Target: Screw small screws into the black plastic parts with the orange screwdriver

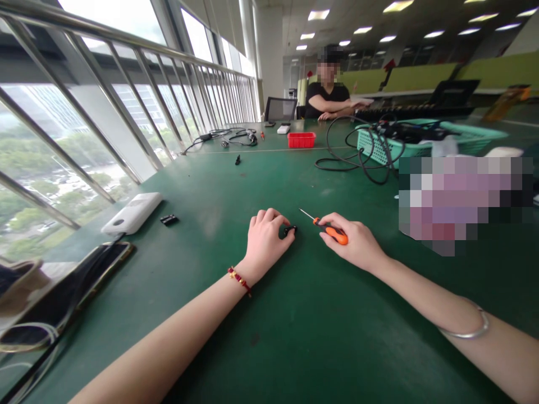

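Between thumb and index finger, my left hand pinches a small black part at the green table top; most of the part is hidden, so its kind is unclear. My right hand is closed around a screwdriver with an orange and black handle. Its thin metal shaft points up and left, and the tip is apart from the black part. Left of my left hand lies another small black piece. A further tiny black piece sits farther back on the table.
A white power bank and a dark phone with cables are at the left. Toward the back are a red tray, tangled cables and a teal basket. A person sits at the far end. Metal railings run along the left.
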Demonstrator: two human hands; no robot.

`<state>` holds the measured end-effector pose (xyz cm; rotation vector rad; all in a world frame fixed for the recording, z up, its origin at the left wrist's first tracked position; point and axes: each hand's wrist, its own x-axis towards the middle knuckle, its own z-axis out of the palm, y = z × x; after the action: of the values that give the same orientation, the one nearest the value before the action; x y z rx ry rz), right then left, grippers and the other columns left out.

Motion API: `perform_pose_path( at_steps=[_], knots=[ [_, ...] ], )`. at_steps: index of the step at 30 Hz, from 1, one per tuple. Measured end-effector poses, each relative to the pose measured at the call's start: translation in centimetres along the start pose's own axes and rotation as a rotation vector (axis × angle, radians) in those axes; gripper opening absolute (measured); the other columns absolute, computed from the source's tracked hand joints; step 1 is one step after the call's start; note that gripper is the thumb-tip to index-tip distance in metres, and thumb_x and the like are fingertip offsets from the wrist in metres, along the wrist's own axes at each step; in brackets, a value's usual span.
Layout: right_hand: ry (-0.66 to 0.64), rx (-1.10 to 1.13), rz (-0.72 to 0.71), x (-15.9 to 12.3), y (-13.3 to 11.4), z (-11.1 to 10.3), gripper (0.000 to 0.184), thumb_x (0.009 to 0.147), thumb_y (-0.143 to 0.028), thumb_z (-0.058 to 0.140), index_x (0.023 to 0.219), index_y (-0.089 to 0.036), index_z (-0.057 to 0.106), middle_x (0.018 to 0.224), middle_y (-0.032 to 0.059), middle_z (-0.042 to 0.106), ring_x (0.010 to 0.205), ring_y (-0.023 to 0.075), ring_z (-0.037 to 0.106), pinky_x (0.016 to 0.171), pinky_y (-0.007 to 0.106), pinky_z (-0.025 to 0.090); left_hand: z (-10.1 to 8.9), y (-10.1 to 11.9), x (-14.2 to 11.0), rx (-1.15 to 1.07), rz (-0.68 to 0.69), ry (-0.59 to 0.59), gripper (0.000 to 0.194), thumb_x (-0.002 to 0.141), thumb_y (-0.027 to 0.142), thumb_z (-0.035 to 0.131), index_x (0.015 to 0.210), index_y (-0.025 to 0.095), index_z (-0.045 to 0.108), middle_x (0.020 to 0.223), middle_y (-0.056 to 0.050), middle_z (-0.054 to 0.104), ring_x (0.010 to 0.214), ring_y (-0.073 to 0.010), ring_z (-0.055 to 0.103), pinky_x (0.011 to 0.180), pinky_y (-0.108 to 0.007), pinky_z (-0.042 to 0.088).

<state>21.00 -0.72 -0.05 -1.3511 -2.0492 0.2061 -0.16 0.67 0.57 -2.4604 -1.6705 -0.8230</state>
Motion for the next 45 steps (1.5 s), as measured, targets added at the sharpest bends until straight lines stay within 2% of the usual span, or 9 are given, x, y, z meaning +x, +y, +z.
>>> perform_pose_path(
  at_steps=[20, 25, 31, 33, 45],
  knots=[
    [-0.069, 0.014, 0.025, -0.05, 0.19, -0.17, 0.020, 0.082, -0.035, 0.054, 0.099, -0.025, 0.056, 0.076, -0.0030, 0.067, 0.062, 0.0129, 0.059, 0.062, 0.024, 0.042, -0.56, -0.64, 0.05, -0.047, -0.026, -0.015, 0.016, 0.083, 0.034, 0.060, 0.086, 0.026, 0.073, 0.095, -0.004, 0.064, 0.096, -0.0235, 0.052, 0.082, -0.038, 0.041],
    [-0.072, 0.010, 0.029, -0.03, 0.10, -0.27, 0.021, 0.082, -0.034, 0.055, 0.099, -0.024, 0.057, 0.078, -0.0025, 0.068, 0.062, 0.0137, 0.061, 0.062, 0.025, 0.043, -0.50, -0.32, 0.07, -0.127, -0.039, -0.041, 0.015, 0.081, 0.034, 0.062, 0.085, 0.026, 0.074, 0.093, -0.004, 0.064, 0.094, -0.0225, 0.053, 0.083, -0.036, 0.043],
    [-0.067, 0.015, -0.030, -0.06, 0.19, -0.16, 0.021, 0.085, -0.031, 0.053, 0.102, -0.026, 0.065, 0.104, -0.0006, 0.072, 0.083, 0.0163, 0.068, 0.069, 0.025, 0.047, -0.16, -0.07, 0.02, -0.264, -0.078, -0.098, 0.014, 0.079, 0.034, 0.065, 0.081, 0.024, 0.074, 0.090, -0.003, 0.066, 0.091, -0.0214, 0.054, 0.084, -0.035, 0.044],
    [-0.077, 0.018, -0.029, -0.08, 0.22, -0.11, 0.022, 0.085, -0.031, 0.053, 0.103, -0.026, 0.066, 0.107, -0.0010, 0.071, 0.088, 0.0168, 0.068, 0.071, 0.026, 0.048, -0.10, -0.07, 0.03, -0.272, -0.080, -0.101, 0.014, 0.078, 0.033, 0.064, 0.081, 0.023, 0.074, 0.090, -0.003, 0.066, 0.091, -0.0213, 0.055, 0.085, -0.036, 0.044],
    [-0.081, -0.028, -0.051, -0.04, 0.37, 0.07, 0.024, 0.083, -0.031, 0.055, 0.105, -0.028, 0.066, 0.105, -0.0020, 0.072, 0.083, 0.0166, 0.068, 0.068, 0.026, 0.048, -0.15, 0.05, 0.00, -0.257, -0.042, -0.080, 0.012, 0.077, 0.032, 0.066, 0.080, 0.024, 0.074, 0.090, -0.003, 0.065, 0.091, -0.0214, 0.054, 0.084, -0.035, 0.044]
  ],
)
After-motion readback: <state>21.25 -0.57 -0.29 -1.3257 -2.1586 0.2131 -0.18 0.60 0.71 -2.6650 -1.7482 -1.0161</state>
